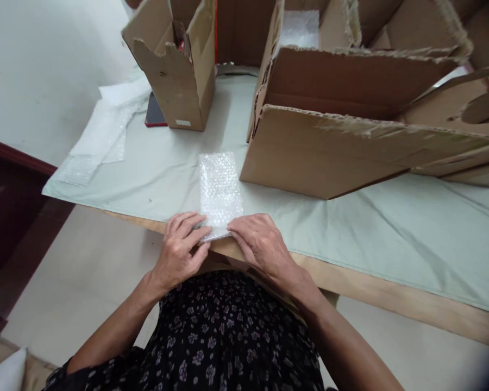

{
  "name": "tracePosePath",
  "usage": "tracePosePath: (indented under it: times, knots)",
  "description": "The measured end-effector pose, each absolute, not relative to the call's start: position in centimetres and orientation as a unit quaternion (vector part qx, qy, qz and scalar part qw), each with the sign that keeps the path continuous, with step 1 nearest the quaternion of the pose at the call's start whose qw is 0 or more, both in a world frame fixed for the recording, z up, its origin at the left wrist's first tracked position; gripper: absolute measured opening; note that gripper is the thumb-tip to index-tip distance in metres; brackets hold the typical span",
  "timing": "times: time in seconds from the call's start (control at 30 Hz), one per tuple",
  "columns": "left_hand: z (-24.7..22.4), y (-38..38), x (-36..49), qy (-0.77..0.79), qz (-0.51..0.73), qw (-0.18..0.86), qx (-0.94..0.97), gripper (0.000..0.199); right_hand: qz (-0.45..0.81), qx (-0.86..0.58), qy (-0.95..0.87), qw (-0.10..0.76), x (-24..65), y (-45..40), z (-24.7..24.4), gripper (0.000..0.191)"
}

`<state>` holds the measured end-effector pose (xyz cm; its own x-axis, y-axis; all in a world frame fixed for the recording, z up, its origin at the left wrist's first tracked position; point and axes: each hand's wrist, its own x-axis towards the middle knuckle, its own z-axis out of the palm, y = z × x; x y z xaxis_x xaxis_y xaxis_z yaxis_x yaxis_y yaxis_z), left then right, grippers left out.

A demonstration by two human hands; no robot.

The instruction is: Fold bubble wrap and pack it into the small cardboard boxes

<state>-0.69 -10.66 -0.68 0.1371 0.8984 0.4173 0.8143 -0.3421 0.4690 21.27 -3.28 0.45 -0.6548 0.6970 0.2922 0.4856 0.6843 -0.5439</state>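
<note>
A clear bubble wrap piece [220, 187] lies flat at the table's front edge, its near end folded or doubled over. My left hand [183, 239] grips the near left corner, fingertips on top and thumb below. At the near right corner, my right hand [261, 239] has its fingers pressed together on the wrap, the thumb tucked beneath. Whether anything is inside the wrap, I cannot tell.
A large cardboard box with dividers [309, 149] stands at the right, more bubble wrap inside. A narrow cardboard box [179, 87] stands at the back left, beside a dark phone-like object [155, 113]. Loose bubble wrap sheets [100, 130] lie on the left of the green cloth [370, 228].
</note>
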Motion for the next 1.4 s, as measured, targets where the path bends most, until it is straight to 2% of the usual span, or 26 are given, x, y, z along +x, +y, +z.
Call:
tracePosePath:
  times: [0.17, 0.37, 0.57, 0.73, 0.87, 1.03, 1.13, 1.27, 1.4]
  knots:
    - [-0.1, -10.2, -0.7, 0.594, 0.369, 0.177, 0.693, 0.017, 0.271, -0.376, -0.855, 0.234, 21.1, -3.2, 1.1, 0.025]
    - [-0.5, -9.2, -0.6, 0.660, 0.359, 0.224, 0.621, 0.030, 0.157, -0.404, -0.828, 0.355, 22.1, -4.2, 0.6, 0.018]
    - [-1.2, -9.0, -0.1, 0.652, 0.371, 0.147, 0.645, 0.034, 0.126, -0.323, -0.902, 0.256, 21.7, -4.2, -0.9, 0.026]
    - [-0.3, -9.9, -0.2, 0.589, 0.374, 0.081, 0.712, 0.032, 0.177, -0.342, -0.880, 0.278, 21.6, -3.4, -0.9, 0.024]
    - [0.1, -10.1, -0.2, 0.548, 0.385, 0.120, 0.733, 0.023, 0.268, -0.368, -0.852, 0.260, 22.3, -3.8, 0.1, 0.023]
    - [-0.7, -8.4, 0.0, 0.616, 0.370, 0.122, 0.685, 0.020, 0.127, -0.415, -0.839, 0.328, 22.5, -4.0, 0.4, 0.025]
    - [-1.2, -7.0, 0.1, 0.651, 0.341, 0.103, 0.670, 0.024, 0.101, -0.377, -0.870, 0.301, 21.8, -3.9, 0.1, 0.026]
    - [-1.0, -6.7, 0.2, 0.666, 0.376, 0.118, 0.633, 0.027, 0.141, -0.353, -0.895, 0.234, 20.7, -2.7, -1.1, 0.030]
    - [-0.2, -8.7, 0.6, 0.667, 0.478, 0.210, 0.531, 0.038, 0.246, -0.436, -0.810, 0.304, 20.8, -1.9, -1.2, 0.027]
